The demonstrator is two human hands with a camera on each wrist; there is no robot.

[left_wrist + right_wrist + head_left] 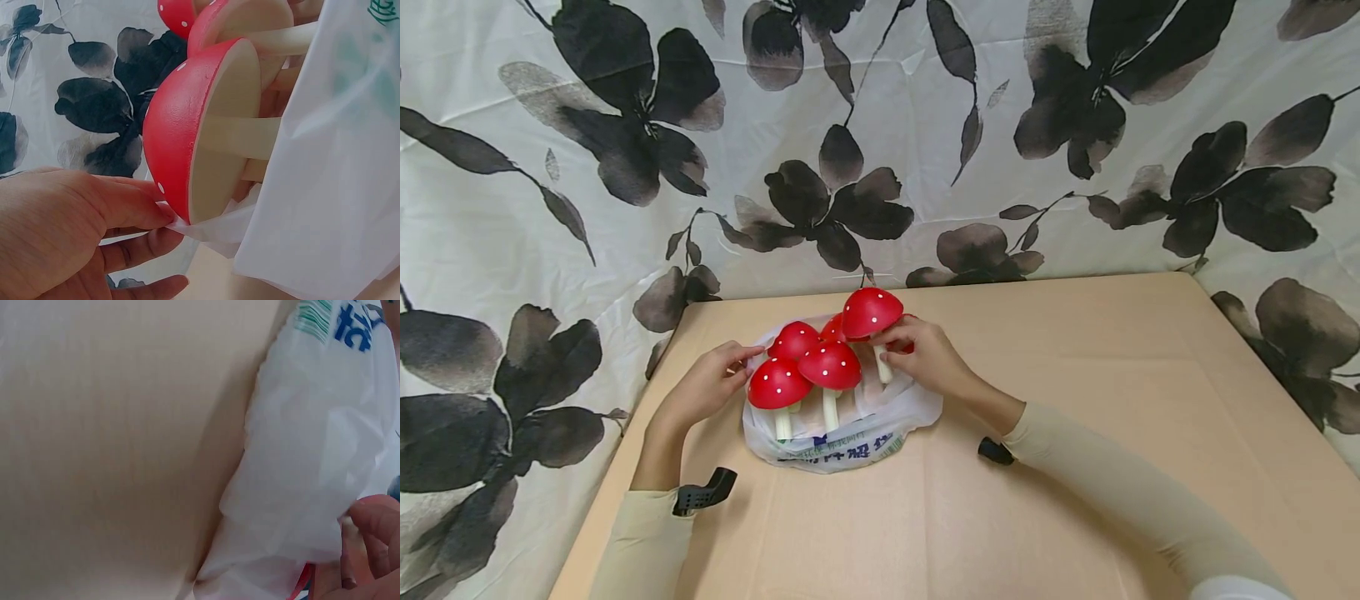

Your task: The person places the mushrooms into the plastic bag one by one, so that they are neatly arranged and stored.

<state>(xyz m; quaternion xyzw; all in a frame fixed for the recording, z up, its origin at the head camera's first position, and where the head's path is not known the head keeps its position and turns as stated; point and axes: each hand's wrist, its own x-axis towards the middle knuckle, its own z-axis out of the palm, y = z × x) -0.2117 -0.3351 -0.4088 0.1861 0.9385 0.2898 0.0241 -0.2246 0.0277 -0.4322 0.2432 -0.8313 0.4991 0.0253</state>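
Several toy mushrooms with red white-dotted caps and pale stems stand bunched in a white plastic bag [917, 412] with blue and green print. At the bag's left rim, my left hand [703, 383] pinches the thin plastic between thumb and finger, right beside the edge of a mushroom cap [181, 137] in the left wrist view. My right hand [928, 354] is at the opposite side, under the tallest mushroom [872, 312] and close to its stem. The right wrist view shows its thumb and finger pinching the bag's edge. Lower stems are partly hidden by the bag.
The bag rests on a light wooden table [1037, 517], toward its back edge. Behind and to the left hangs a white cloth [947, 208] with dark flower prints. Black wrist devices, one a strap [703, 492] on the left wrist, sit near the sleeves.
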